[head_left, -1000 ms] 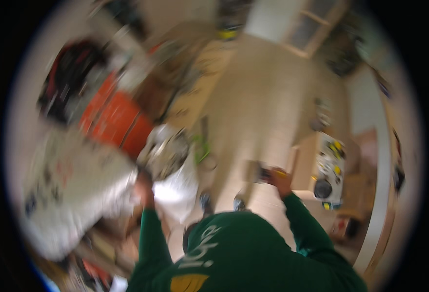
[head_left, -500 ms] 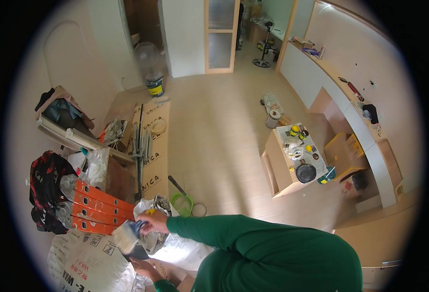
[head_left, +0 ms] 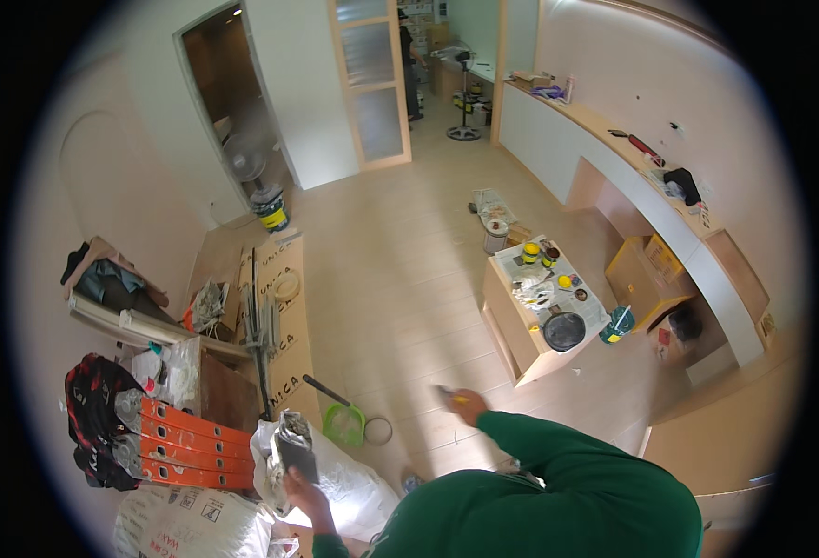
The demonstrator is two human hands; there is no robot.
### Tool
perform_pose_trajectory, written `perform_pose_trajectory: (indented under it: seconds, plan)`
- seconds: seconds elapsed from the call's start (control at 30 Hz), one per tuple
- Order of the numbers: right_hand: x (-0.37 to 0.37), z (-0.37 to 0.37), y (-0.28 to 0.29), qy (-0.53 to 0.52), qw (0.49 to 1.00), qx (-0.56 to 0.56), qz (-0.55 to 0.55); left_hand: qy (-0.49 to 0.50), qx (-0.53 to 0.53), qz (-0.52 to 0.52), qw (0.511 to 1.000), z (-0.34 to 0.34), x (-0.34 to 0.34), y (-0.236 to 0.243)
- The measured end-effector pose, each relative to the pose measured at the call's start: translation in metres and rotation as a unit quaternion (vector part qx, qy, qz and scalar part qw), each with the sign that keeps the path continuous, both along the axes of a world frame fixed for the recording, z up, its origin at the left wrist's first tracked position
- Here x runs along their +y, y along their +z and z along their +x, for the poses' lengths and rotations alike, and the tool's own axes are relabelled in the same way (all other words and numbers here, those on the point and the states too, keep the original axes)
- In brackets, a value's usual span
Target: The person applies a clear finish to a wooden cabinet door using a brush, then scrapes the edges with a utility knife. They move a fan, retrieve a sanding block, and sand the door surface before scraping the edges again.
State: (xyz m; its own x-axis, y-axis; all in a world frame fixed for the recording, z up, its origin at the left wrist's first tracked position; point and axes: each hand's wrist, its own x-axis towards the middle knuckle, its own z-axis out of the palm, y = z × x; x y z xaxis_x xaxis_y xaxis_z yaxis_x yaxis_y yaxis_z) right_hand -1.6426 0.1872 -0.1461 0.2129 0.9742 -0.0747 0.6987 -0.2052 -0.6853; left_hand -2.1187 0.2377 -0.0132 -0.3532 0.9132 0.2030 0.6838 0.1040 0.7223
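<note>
My left hand (head_left: 309, 498) is closed around the lower end of a dark flat rectangular plate (head_left: 299, 457). It holds the plate over the mouth of a tall white plastic bag (head_left: 352, 479), where crumpled grey and white material shows. My right hand (head_left: 466, 406), out over the floor, is closed on a small hand tool (head_left: 446, 393). A thin dark tip and a bit of yellow show on that tool; blur hides its exact kind. Beside the bag lie a green dustpan (head_left: 343, 424) with a dark handle and a roll of tape (head_left: 378, 431).
Orange ladder sections (head_left: 196, 446) and a white printed sack (head_left: 200, 530) stand at the left. To the right, a wooden cabinet (head_left: 509, 335) bears cans and a black round pan (head_left: 564, 331). Fans (head_left: 245, 158) stand farther back; a person (head_left: 409, 65) is beyond the door.
My right hand has swung from beside the bag rightward over the floor with its tool. My left hand has raised the dark plate to the bag's mouth. The view has shifted.
</note>
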Motion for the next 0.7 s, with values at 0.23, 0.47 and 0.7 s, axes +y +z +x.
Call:
perform_pose_trajectory:
  seconds: [0.23,0.47,0.7]
  plan:
    - [-0.406,0.207,-0.099,-0.161,0.862,-0.076,-0.474,-0.355,0.036,-0.066,0.932,0.263,-0.041,0.020]
    - [-0.662,0.147,-0.106,-0.596,0.696,0.168,-0.364,-0.681,-0.008,-0.172,0.712,0.521,-0.181,0.064]
    - [-0.643,0.062,-0.145,-0.638,0.672,0.204,-0.318,-0.781,-0.022,-0.221,0.584,0.697,-0.228,0.067]
